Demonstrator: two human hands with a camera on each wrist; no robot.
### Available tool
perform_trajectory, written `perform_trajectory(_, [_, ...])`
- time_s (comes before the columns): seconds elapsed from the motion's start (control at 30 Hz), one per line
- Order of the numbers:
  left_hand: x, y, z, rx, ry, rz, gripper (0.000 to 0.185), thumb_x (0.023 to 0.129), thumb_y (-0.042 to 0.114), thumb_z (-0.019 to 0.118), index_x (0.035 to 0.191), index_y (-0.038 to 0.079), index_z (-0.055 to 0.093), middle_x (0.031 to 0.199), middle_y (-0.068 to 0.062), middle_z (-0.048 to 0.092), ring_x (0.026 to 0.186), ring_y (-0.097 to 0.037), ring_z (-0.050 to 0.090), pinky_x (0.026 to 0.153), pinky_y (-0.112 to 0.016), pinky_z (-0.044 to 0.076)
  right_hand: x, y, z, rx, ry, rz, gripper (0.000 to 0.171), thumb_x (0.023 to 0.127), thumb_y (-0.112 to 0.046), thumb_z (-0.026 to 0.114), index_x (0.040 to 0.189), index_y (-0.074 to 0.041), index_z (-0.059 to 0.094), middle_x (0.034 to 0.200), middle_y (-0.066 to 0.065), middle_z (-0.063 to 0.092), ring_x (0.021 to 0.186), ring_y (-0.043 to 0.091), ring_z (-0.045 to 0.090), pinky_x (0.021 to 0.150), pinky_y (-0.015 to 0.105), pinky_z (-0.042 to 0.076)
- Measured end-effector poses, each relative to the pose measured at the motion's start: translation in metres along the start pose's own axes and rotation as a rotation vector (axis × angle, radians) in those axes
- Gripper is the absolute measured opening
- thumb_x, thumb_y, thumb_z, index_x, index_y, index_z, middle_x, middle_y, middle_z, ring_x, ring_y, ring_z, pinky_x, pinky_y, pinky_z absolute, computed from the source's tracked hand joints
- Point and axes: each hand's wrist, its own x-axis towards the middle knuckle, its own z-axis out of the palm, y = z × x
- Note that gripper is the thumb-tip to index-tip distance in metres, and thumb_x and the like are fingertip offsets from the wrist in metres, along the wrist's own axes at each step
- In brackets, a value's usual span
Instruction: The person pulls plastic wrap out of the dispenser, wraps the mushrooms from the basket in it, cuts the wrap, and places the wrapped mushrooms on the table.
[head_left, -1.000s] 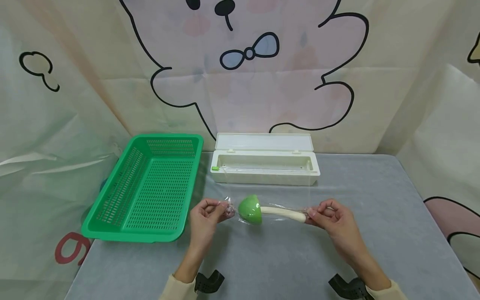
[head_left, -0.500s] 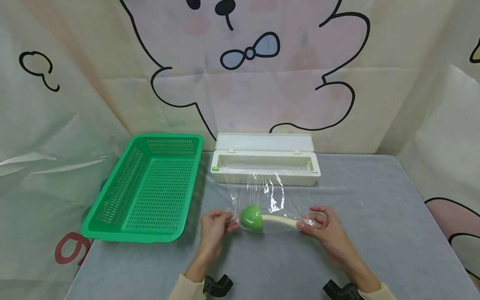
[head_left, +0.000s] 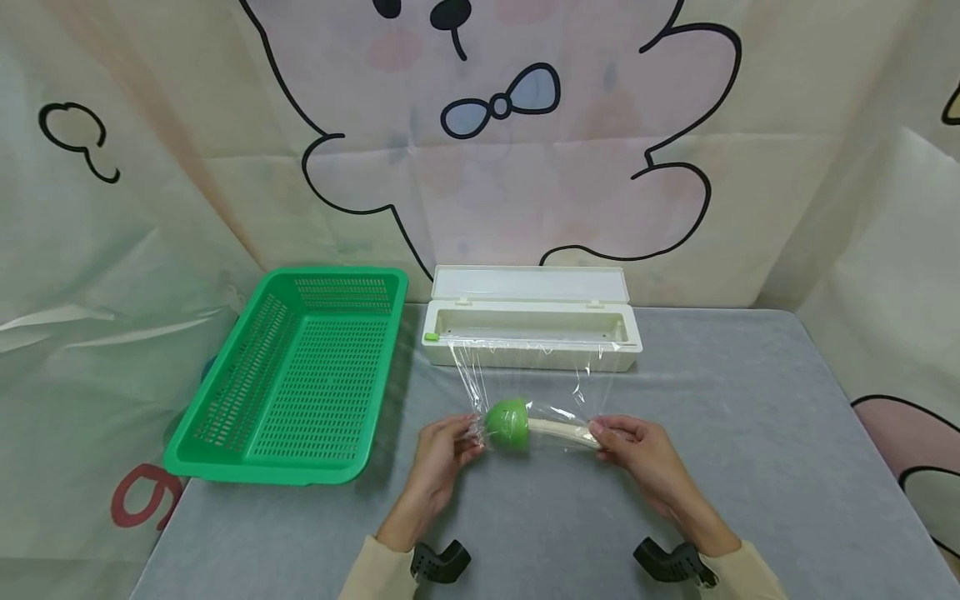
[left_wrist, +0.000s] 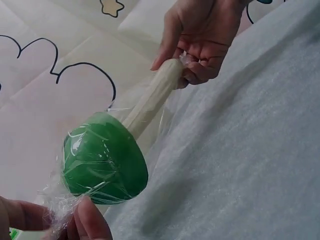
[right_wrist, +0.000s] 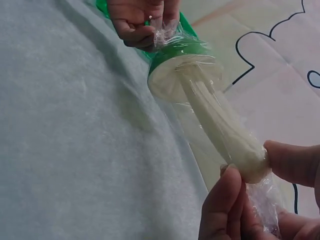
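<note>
A ladle with a green bowl (head_left: 507,423) and a cream handle (head_left: 558,430) is held just above the grey table, wrapped in clear cling film (head_left: 525,375). The film still runs back to the white dispenser box (head_left: 530,333). My left hand (head_left: 459,442) pinches the bunched film at the bowl end (left_wrist: 102,160). My right hand (head_left: 611,437) pinches the handle tip (right_wrist: 245,160) together with the film around it. In the right wrist view the bowl's rim (right_wrist: 182,67) faces the camera.
A green slotted basket (head_left: 292,375) stands on the table's left side, with nothing in it. The dispenser box has its lid (head_left: 528,283) open at the back centre. A cartoon-print cloth hangs behind the grey table (head_left: 750,433).
Both hands have come closer together along the ladle. A sheet of film now shows stretched from the dispenser to the ladle, and the ladle has turned a little.
</note>
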Motion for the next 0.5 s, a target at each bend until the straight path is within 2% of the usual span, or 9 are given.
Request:
perform_trajectory(0.1, [0.005,-0.001,0.003,0.031,-0.041,0.017,0.031,0.099,0.014,0.062,0.115,-0.013,0.061,0.092,-0.004,0.064,0.078,-0.012,0.061,0.075,-0.026,0.054,0.006,-0.002,0.0,-0.011,0.015,0.008,0.04,0.1,-0.011,0.066,0.124,0.02,0.057,0.099,0.005,0.073,0.081,0.01,0.067,0.076,0.027,0.058])
perform_trajectory(0.2, [0.009,-0.003,0.007,0.079,-0.07,0.047,0.038,0.092,0.016,0.074,0.114,-0.009,0.056,0.099,-0.006,0.059,0.083,-0.013,0.06,0.078,-0.027,0.052,0.01,-0.004,0.001,-0.01,0.03,0.018,0.036,0.1,-0.012,0.066,0.12,0.017,0.061,0.094,0.002,0.072,0.081,0.013,0.067,0.076,0.028,0.058])
perform_trajectory(0.3, [0.013,-0.006,0.011,0.114,-0.069,0.069,0.042,0.085,0.014,0.082,0.109,-0.004,0.053,0.101,-0.007,0.057,0.083,-0.012,0.058,0.076,-0.026,0.051,0.013,-0.006,0.002,0.012,0.043,0.022,0.032,0.101,-0.013,0.065,0.117,0.014,0.064,0.09,0.001,0.07,0.08,0.014,0.067,0.076,0.028,0.058])
perform_trajectory(0.43, [0.021,-0.009,0.014,0.115,-0.035,0.061,0.037,0.087,0.017,0.081,0.101,-0.001,0.052,0.1,-0.01,0.057,0.08,-0.013,0.06,0.075,-0.029,0.054,0.013,-0.004,0.006,0.081,0.038,0.01,0.024,0.102,-0.012,0.063,0.111,0.01,0.065,0.094,0.002,0.069,0.083,0.012,0.067,0.08,0.029,0.058])
perform_trajectory(0.5, [0.024,-0.008,0.015,0.119,-0.025,0.055,0.041,0.088,0.019,0.08,0.106,-0.002,0.049,0.103,-0.012,0.059,0.081,-0.014,0.064,0.078,-0.033,0.058,0.012,-0.001,0.009,0.142,0.022,-0.005,0.018,0.102,-0.009,0.063,0.108,0.008,0.064,0.099,0.005,0.067,0.088,0.013,0.067,0.084,0.032,0.058])
